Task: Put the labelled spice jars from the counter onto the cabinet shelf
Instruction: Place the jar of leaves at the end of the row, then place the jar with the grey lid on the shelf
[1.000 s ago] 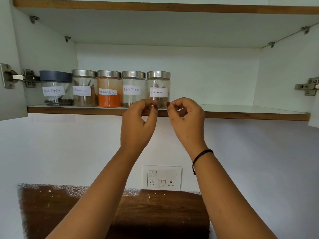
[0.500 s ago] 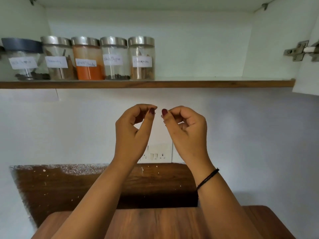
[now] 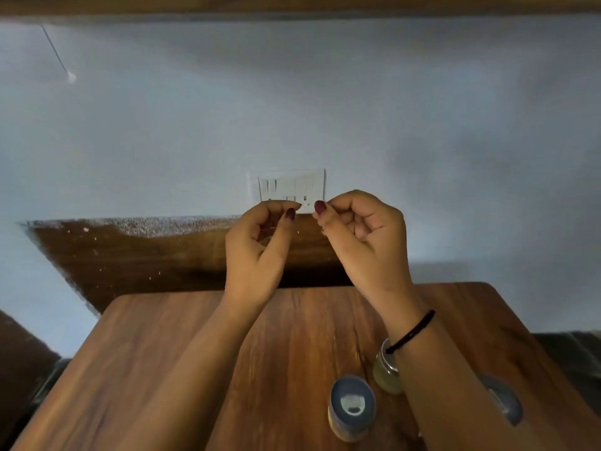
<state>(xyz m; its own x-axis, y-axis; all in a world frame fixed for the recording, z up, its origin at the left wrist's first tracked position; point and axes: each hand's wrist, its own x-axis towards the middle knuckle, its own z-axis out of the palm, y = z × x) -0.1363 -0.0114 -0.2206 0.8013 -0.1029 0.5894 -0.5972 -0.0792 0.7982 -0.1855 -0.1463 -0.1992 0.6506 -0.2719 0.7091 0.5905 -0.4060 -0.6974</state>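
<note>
My left hand [image 3: 257, 252] and my right hand [image 3: 364, 242] are raised side by side over the far edge of the wooden table [image 3: 156, 359]. Both have their fingers curled in and hold nothing. Three jars stand on the table near me. A blue-lidded jar [image 3: 353, 406] is in front, and a metal-lidded jar [image 3: 385, 374] with pale contents is partly hidden behind my right wrist. Another blue-lidded jar [image 3: 502, 400] peeks out to the right of my right forearm. Only the cabinet shelf's wooden front edge [image 3: 292, 4] shows, at the top; the shelved jars are out of view.
A white switch and socket panel [image 3: 286, 187] sits on the wall behind my fingertips. Below it a dark wooden backboard [image 3: 136, 252] meets the table. Dark objects lie beside the table at the left and right edges.
The view has tilted down from the shelf to the table, so the shelved jars have left the frame. Both hands came down from the shelf edge, still curled and holding nothing.
</note>
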